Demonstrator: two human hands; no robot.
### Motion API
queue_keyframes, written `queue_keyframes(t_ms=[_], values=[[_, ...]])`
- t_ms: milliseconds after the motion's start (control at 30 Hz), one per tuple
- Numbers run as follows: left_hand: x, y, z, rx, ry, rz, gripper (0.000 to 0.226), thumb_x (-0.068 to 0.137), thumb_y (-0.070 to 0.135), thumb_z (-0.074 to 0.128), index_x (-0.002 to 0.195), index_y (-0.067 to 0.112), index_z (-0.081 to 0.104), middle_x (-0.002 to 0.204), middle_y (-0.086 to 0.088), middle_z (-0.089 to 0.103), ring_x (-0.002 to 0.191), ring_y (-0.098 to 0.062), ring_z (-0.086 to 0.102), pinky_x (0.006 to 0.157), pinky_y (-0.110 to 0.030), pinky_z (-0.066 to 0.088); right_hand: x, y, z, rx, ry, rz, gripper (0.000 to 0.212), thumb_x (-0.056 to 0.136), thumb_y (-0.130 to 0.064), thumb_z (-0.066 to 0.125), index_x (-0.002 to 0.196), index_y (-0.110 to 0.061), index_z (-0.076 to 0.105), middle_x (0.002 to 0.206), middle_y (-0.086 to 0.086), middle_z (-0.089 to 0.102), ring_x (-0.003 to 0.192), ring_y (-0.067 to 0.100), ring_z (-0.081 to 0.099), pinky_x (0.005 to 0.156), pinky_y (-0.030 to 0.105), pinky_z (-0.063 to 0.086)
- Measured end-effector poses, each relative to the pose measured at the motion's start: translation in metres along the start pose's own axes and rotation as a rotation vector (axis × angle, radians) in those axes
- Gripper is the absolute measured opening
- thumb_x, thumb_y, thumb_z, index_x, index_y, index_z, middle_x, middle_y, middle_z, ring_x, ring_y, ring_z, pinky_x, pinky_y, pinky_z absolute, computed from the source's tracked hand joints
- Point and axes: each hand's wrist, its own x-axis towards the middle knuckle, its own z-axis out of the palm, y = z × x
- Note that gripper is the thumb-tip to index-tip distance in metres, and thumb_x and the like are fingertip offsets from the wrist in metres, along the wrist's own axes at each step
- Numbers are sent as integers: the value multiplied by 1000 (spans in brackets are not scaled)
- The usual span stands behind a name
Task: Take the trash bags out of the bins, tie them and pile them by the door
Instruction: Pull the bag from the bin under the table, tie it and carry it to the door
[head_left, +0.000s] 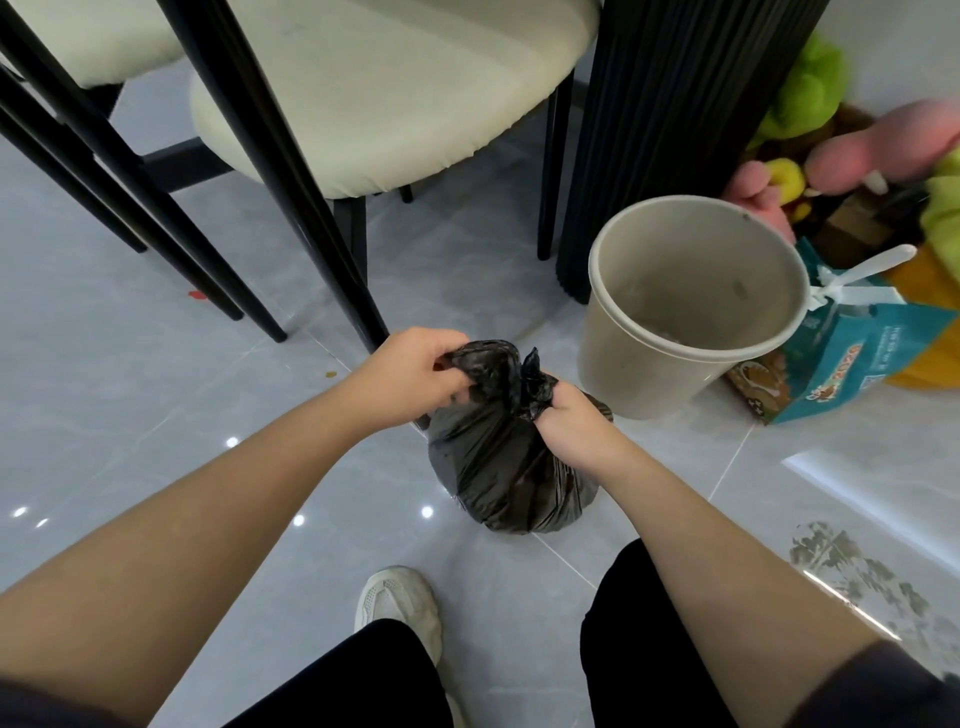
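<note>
Trash bag (509, 467) is sitting on the floor (156, 415) at seven o'clock of the bin (670, 374), seeming soft, slippery, light; left hand (410, 376) and right hand (571, 421) are each pinching its gathered neck, the sensible hold.

Home dining area: cushioned chairs (363, 88), tiled floor (130, 374), plush toys (810, 88).

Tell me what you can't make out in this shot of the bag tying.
Head view:
- Whether the knot on the black trash bag is finished: the left hand and right hand grip its neck and cover it.
- Floor of the beige bin: its near wall hides most.
- The door: outside the frame.
- Print on the teal packet: too small.
</note>
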Motion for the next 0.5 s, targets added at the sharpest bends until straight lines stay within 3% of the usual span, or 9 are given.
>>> queue_keyframes(t_ms=[100, 200, 333, 433, 500], values=[[1, 8, 1, -32, -8, 41, 14, 83, 8, 59, 77, 18, 67, 68, 5, 70, 71, -19, 67, 69, -37, 57, -4, -6, 0, 137, -24, 8, 18, 95, -14, 54, 106, -21, 67, 103, -4, 72, 98, 6, 67, 82, 20, 53], [3, 9, 4, -38, 28, 85, 14, 83, 11, 62, 72, 20, 65, 64, 7, 62, 63, -5, 57, 65, -26, 46, -4, -7, 1, 210, -43, 29, 19, 95, -19, 54, 105, -27, 68, 107, 0, 72, 103, 14, 67, 89, 33, 54], [6, 3, 6, -31, 74, 85, 12, 84, 20, 67, 76, 11, 65, 70, -2, 59, 66, -11, 51, 66, -29, 42, 1, -5, 5, 217, -4, 68, 25, 98, -15, 50, 121, -18, 59, 116, 3, 67, 106, 13, 63, 92, 31, 51], [7, -7, 7, -74, 61, 3, 8, 84, 22, 67, 82, 14, 67, 71, -5, 59, 66, -20, 55, 67, -33, 49, 3, -3, 4, 150, -9, 61, 24, 99, -10, 44, 98, -28, 60, 93, -8, 65, 95, 9, 60, 84, 22, 48], [6, -12, 7, -206, 28, -34, 12, 78, 29, 69, 88, 23, 66, 82, -9, 62, 71, -29, 61, 67, -43, 57, 6, 0, 5, 105, 13, 85, 29, 97, -8, 42, 93, -30, 60, 90, -11, 64, 92, 6, 59, 82, 18, 47]])
